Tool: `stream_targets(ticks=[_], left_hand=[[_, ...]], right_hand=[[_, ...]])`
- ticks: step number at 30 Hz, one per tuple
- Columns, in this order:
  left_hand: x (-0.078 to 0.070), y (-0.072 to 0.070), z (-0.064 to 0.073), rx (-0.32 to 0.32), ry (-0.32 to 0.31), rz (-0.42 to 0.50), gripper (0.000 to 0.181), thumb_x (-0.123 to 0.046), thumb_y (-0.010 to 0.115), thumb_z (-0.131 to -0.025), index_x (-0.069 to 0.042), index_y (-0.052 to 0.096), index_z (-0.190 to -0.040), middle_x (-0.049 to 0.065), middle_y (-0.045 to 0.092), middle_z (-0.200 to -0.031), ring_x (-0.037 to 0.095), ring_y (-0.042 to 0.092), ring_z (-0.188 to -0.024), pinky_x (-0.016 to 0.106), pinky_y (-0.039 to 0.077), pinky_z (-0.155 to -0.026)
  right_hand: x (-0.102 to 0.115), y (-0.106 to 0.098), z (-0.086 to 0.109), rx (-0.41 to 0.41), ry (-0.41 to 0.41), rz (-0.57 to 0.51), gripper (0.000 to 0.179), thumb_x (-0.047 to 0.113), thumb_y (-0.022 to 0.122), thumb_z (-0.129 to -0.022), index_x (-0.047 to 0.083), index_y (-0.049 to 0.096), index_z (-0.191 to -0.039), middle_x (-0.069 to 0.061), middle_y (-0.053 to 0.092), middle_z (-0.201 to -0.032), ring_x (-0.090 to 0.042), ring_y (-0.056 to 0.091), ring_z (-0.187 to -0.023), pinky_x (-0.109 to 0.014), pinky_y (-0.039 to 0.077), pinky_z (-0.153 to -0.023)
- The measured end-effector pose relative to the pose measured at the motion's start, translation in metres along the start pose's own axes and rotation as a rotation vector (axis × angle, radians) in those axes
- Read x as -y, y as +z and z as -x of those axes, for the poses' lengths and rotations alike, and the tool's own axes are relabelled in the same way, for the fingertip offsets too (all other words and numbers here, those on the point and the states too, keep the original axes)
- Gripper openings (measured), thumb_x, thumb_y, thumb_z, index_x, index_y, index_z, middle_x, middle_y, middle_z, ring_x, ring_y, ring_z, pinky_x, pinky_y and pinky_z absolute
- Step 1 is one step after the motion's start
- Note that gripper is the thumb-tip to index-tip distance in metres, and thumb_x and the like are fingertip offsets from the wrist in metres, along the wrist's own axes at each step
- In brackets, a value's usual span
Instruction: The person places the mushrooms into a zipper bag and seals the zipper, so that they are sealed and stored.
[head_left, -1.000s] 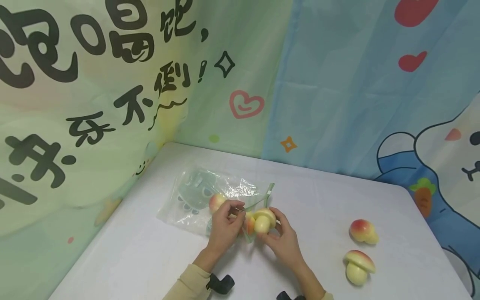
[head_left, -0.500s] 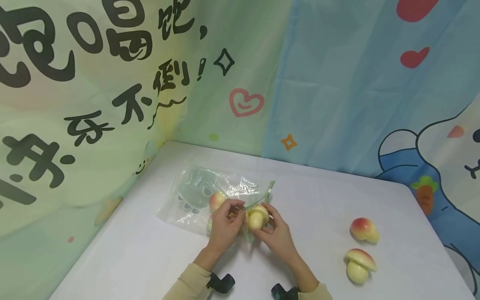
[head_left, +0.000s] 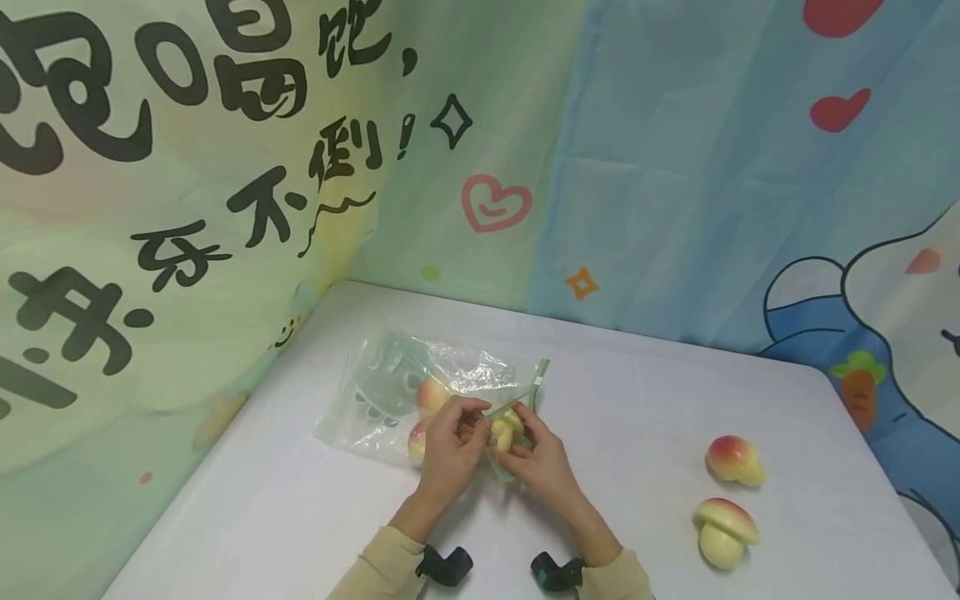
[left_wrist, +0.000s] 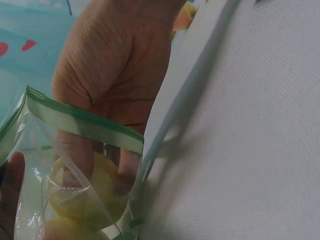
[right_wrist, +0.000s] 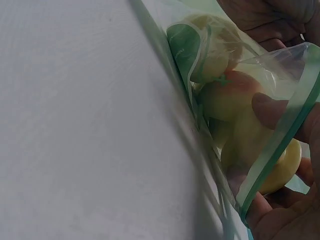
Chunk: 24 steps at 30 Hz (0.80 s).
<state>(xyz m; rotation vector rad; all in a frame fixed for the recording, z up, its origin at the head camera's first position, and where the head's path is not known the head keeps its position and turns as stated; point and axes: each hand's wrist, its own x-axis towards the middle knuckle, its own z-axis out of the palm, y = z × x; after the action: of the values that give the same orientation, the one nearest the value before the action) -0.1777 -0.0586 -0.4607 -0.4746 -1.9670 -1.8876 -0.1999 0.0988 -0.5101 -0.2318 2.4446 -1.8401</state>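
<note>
The table (head_left: 262,517) is at the bottom of the frame, and a cloth wall (head_left: 660,183) is behind it. Left of the middle, the bag (head_left: 480,375) lies on the table. Two round lumps (head_left: 432,396) are in it, just left of the left hand (head_left: 452,450). The right hand (head_left: 546,462) has its fingers in the bag, around the held mushroom (head_left: 504,431). At the lower right, the back mushroom (head_left: 733,460) lies behind the front mushroom (head_left: 725,533).

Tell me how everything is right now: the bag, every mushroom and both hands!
Clear bag: open, partly filled
Bagged mushrooms: inside, seen through plastic
Held mushroom: gripped, at the bag's mouth
Farther loose mushroom: lying on the table
Nearer loose mushroom: lying there too
Left hand: holding the bag's edge
Right hand: gripping a mushroom
</note>
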Motion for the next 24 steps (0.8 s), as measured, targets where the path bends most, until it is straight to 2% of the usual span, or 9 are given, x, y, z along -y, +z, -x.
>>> stream_targets(ticks=[7,13,19,24], left_hand=[[-0.0025,0.0009,-0.0006,-0.021,0.008,-0.025,0.021,0.019,0.060,-0.082,0.012,0.060,-0.102,0.021,0.053,-0.082,0.034,0.063,-0.063,0.026,0.057,-0.053],[-0.0015,0.0020,-0.0002,-0.035,-0.013,-0.024,0.020,0.018,0.059,-0.082,0.014,0.060,-0.102,0.021,0.053,-0.082,0.034,0.062,-0.062,0.023,0.056,-0.052],[-0.0022,0.0025,0.0001,-0.040,-0.017,-0.019,0.021,0.018,0.060,-0.082,0.011,0.061,-0.101,0.021,0.053,-0.082,0.035,0.062,-0.062,0.026,0.057,-0.052],[-0.0027,0.0025,-0.0003,-0.038,-0.007,-0.010,0.021,0.019,0.060,-0.082,0.011,0.060,-0.101,0.023,0.053,-0.082,0.040,0.062,-0.061,0.026,0.056,-0.052]], right_hand=[[0.0035,0.0008,0.0019,0.016,-0.019,-0.014,0.081,-0.010,0.070,-0.077,-0.006,0.031,-0.147,-0.037,0.042,-0.139,-0.040,0.066,-0.102,-0.027,0.059,-0.078],[0.0040,0.0007,0.0029,0.012,-0.011,0.002,0.082,-0.010,0.072,-0.075,-0.003,0.034,-0.147,-0.032,0.049,-0.135,-0.026,0.070,-0.085,-0.022,0.058,-0.066],[0.0031,-0.0018,0.0043,0.042,-0.033,0.036,0.081,-0.009,0.072,-0.076,-0.002,0.034,-0.147,-0.030,0.046,-0.140,-0.026,0.070,-0.089,-0.023,0.059,-0.071],[0.0062,-0.0065,0.0059,0.017,-0.058,0.069,0.078,-0.006,0.076,-0.076,0.002,0.042,-0.145,-0.025,0.049,-0.140,-0.030,0.070,-0.091,-0.023,0.059,-0.070]])
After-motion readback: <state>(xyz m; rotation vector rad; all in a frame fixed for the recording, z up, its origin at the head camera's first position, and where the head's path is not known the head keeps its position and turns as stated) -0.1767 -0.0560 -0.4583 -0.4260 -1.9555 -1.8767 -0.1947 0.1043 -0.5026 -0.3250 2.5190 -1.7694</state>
